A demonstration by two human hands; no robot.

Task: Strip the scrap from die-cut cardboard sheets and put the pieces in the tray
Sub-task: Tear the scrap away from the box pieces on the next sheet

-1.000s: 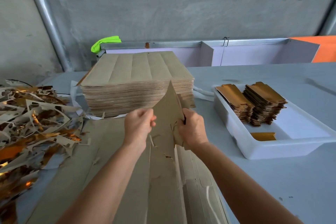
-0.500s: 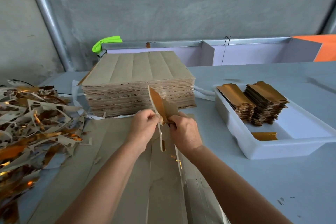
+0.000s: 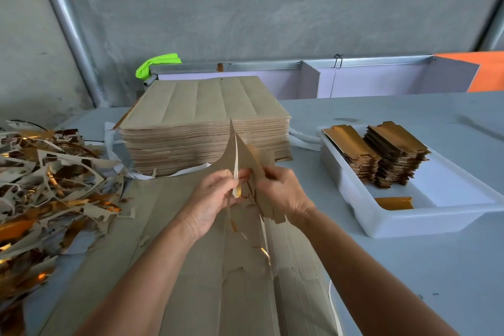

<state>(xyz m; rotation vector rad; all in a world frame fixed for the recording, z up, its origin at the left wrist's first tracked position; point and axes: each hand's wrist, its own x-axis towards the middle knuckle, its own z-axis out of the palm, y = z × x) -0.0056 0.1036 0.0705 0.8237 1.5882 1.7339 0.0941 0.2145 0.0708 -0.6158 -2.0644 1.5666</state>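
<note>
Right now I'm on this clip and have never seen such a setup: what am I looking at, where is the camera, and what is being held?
No machine here: a person works bare-handed, filmed by a camera on their head looking down. The left hand and right hand pinch a lifted cardboard sheet, pulling it apart. Behind stands a stack of uncut sheets. Left lies a scrap heap. Right, a white tray holds gold pieces. All rests on a grey table.
</note>
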